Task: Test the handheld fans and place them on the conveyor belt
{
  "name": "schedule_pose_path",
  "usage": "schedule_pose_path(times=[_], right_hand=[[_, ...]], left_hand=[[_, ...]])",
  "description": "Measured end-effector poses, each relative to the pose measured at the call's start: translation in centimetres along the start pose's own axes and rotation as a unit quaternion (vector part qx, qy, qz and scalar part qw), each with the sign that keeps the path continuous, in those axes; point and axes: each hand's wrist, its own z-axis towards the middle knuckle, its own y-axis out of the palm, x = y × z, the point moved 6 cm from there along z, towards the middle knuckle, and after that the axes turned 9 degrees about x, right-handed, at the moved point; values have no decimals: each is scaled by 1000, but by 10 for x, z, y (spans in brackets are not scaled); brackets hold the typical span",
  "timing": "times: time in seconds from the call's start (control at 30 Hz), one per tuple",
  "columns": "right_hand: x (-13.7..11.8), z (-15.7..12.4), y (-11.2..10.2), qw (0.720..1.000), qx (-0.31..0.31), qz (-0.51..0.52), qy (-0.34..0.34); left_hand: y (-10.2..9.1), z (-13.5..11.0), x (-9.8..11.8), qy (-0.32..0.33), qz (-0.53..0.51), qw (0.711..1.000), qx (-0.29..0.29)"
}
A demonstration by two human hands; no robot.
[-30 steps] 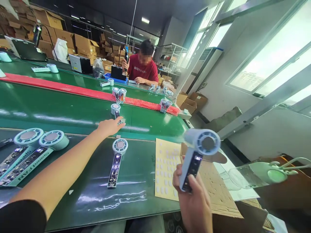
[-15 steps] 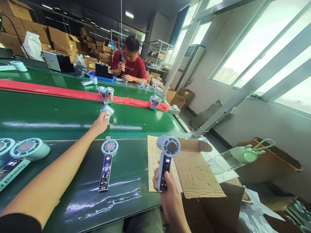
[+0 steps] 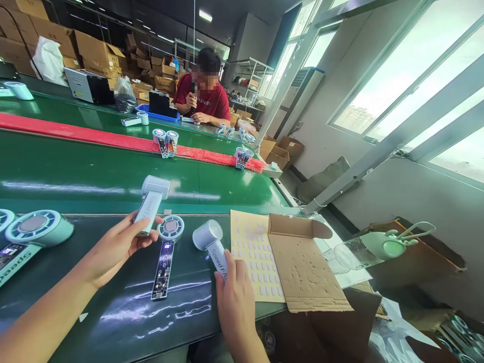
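Note:
My left hand (image 3: 126, 242) grips the handle of a pale blue handheld fan (image 3: 152, 201), held above the table's far edge with its head tilted away. In my right hand (image 3: 236, 290) is a second handheld fan (image 3: 212, 242), its lettered side up and its head toward the upper left. Between the two hands lies a third fan (image 3: 171, 229), its handle showing a bare circuit board (image 3: 162, 272) with a lit display. Beside my right hand is a yellow sheet (image 3: 242, 237) bearing rows of small white stickers.
More fans (image 3: 41, 227) lie at the left. A flattened cardboard box (image 3: 306, 272) and a green-lidded bottle (image 3: 363, 249) are at right. Beyond the green conveyor (image 3: 94, 174), a red strip (image 3: 124, 143) carries fans. A co-worker (image 3: 206, 96) sits across, hands on a fan.
My left hand has drawn a fan back from the conveyor toward me. My right hand has turned its fan over, board side away, and moved it left and lower.

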Motion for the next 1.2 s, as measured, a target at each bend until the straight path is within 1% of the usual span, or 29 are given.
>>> schedule_pose_path(times=[0.07, 0.13, 0.17, 0.23, 0.33, 0.4, 0.5, 0.6, 0.7, 0.8, 0.9, 1.0, 1.1, 1.13, 1.2], right_hand=[[-2, 8, 0, 999, -23, 1, -25], [6, 24, -2, 999, -46, 18, -20], [13, 35, -4, 998, -51, 20, -8], [33, 58, -5, 999, -41, 2, 22], [56, 87, 2, 998, -38, -28, 40], [63, 97, 10, 998, -40, -34, 36], [62, 101, 15, 999, -33, -17, 21], [53, 102, 8, 999, -13, 20, 23], [30, 102, -2, 995, -4, 91, 32], [-7, 99, -4, 983, -41, 180, 20], [-36, 95, 2, 971, -70, 227, 8], [-45, 90, 8, 971, -52, 234, 12], [-47, 81, 4, 975, -20, 222, -2], [-49, 77, 1, 977, -13, 213, -19], [-57, 68, -6, 983, -8, 168, -76]], left_hand=[[-4, 0, -3, 5, -11, 1000, 20], [-8, 1, -3, 12, -19, 999, 37], [-9, 1, -3, 13, -22, 999, 41], [-10, 2, -3, 11, -23, 999, 40], [-9, 0, -5, -1, -19, 999, 31], [-6, -2, -6, -10, -13, 1000, 21], [-3, -4, -8, -18, -4, 1000, 12], [-3, -6, -7, -19, 7, 1000, 12], [-3, -8, -6, -25, 19, 999, 10], [-3, -8, -5, -29, 22, 999, 11], [-4, -8, -4, -25, 24, 999, 12], [-4, -6, -6, -25, 23, 999, 9], [-6, -4, -9, -28, 25, 999, 3], [-6, -3, -10, -30, 26, 999, 0], [-6, -3, -11, -36, 25, 999, -3]])
